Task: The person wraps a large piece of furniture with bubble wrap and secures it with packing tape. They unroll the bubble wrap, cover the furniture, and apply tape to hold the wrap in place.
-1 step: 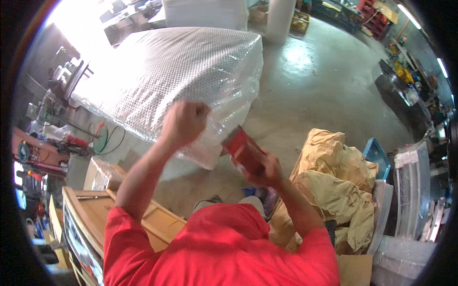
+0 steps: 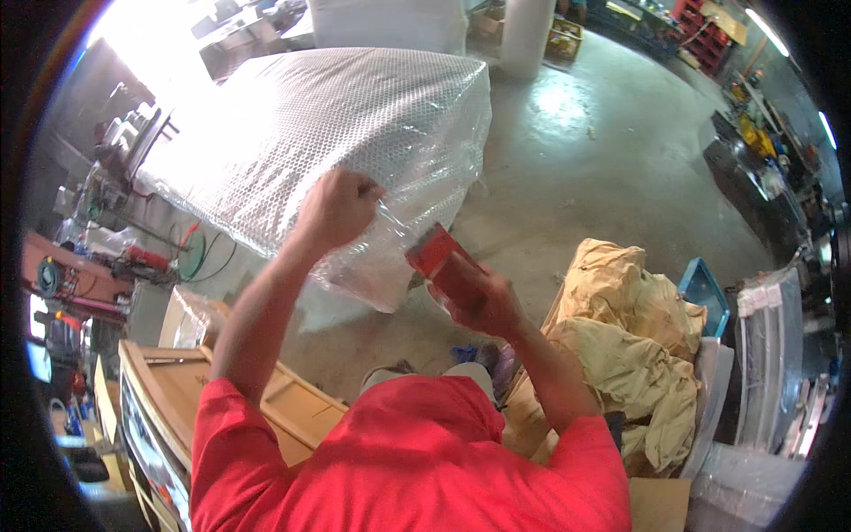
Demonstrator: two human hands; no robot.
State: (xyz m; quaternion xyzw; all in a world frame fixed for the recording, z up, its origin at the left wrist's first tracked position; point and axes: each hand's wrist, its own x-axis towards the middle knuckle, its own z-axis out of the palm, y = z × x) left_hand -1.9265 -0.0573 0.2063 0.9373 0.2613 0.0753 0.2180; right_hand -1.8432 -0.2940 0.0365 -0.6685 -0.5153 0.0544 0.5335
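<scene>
My right hand [image 2: 490, 309] is wrapped round a red tape dispenser [image 2: 441, 255] with a dark front edge. My left hand [image 2: 339, 211] is closed in a pinch, up and to the left of the dispenser. A thin clear strip of tape [image 2: 396, 221] runs from its fingertips to the dispenser's front. Both hands are above the near right corner of a large flat package [image 2: 346, 106] covered in bubble wrap. Blur hides the exact edges of the strip.
At my left stands a light wooden frame [image 2: 168, 399] with panels. Crumpled tan cloth [image 2: 634, 346] lies in a heap on my right, beside a blue tray [image 2: 706, 297] and wrapped grey panels [image 2: 767, 355]. A white roll [image 2: 525, 40] stands beyond the package.
Both hands have shifted slightly up and to the left. The clear strip between my left fingers and the dispenser now shows.
</scene>
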